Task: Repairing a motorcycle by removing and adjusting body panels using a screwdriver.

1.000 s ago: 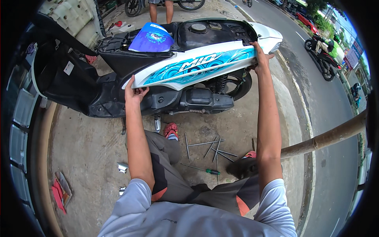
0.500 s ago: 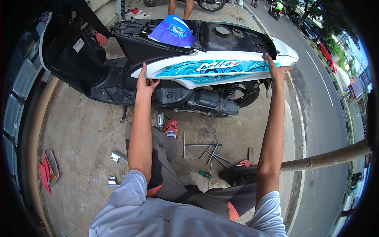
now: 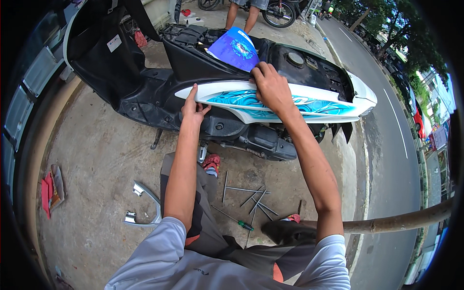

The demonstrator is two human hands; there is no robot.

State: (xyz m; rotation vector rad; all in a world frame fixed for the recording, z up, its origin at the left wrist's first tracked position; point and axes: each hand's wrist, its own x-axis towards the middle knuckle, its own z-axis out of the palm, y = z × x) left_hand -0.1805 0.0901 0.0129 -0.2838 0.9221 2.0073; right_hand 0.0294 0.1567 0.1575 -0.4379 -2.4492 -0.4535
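Note:
A scooter stands without its seat across the far side of my view. Along its near side lies a white side panel with turquoise graphics. My left hand grips the panel's left end, one finger along its face and the others at its lower edge. Further right, my right hand curls its fingers over the panel's upper edge. Just beyond those fingers, a blue and purple printed sheet rests on the open frame. The panel hides what lies behind it.
Several metal T-handle wrenches and a green-handled screwdriver lie on the concrete between my feet. A silver grab rail is on the ground at left. Behind the scooter stands a person. A pole crosses at right, beside the road.
My right hand has left the panel's right end and come to the middle of its upper edge. The left hand stays at the left end. My view has shifted slightly.

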